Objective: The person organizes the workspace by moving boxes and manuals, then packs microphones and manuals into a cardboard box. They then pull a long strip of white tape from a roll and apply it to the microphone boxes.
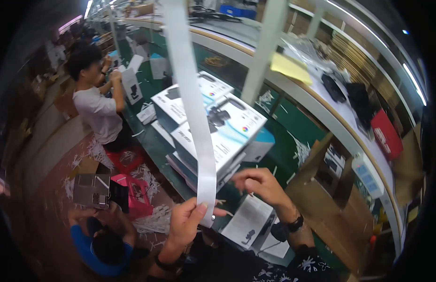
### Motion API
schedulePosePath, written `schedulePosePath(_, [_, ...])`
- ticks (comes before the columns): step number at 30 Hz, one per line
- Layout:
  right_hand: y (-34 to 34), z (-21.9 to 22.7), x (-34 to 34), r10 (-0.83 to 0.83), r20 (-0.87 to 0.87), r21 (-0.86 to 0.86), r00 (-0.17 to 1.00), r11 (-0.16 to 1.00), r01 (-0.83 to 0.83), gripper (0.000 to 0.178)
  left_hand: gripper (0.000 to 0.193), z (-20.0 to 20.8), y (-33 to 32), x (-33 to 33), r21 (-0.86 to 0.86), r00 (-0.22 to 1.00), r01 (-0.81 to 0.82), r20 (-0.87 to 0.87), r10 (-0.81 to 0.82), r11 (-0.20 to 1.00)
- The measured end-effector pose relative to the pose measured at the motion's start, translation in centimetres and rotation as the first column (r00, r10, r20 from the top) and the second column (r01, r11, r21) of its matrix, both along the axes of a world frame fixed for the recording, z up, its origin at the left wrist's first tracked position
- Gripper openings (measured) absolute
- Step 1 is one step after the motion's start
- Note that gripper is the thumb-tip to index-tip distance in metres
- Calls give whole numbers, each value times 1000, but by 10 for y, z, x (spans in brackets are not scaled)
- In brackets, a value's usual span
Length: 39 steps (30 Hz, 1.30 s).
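A long white strip [192,103], glossy like label backing, runs down from the top of the view. My left hand [186,223] pinches its lower end between thumb and fingers. To the right, my right hand [260,184] hovers with bent fingers apart; nothing shows between them, though slight blur softens the fingertips. Behind the strip stands a stack of white printed boxes [227,124] with pictures of a black device. Below my right hand, close to my body, lies another white box [247,220] with a small black picture on it.
An open brown carton [316,174] stands right of my hands, with a power strip [366,176] on the shelf edge beside it. A white post [265,51] rises from the bench. Two co-workers [98,105] [107,244] handle boxes at left; paper scraps [157,218] litter the floor.
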State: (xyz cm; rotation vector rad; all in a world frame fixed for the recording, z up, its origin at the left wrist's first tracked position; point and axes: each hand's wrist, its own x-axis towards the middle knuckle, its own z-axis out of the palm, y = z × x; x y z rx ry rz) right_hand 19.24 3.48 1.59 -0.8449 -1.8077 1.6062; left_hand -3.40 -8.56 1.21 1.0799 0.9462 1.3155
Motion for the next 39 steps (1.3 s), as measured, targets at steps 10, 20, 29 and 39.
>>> schedulePosePath(10, [-45, 63, -61, -16, -241, -250, 970, 967, -46, 10, 32, 2, -6, 9, 145, 963, -40, 270, 0, 989])
schedulePosePath(20, [-26, 66, -92, -111, -167, -98, 980, 991, 96, 20, 29, 3, -15, -12, 171, 990, 136, 2, -138, 976])
schedulePosePath(29, [-53, 68, -100, -101, -228, -55, 968, 994, 91, 25, 31, 15, -7, -22, 229, 986, -123, 141, 92, 966])
schedulePosePath(39, [-50, 98, -88, -174, -64, 997, 983, 35, 71, 44, 29, 39, -19, -29, 322, 984, -147, -46, 170, 935])
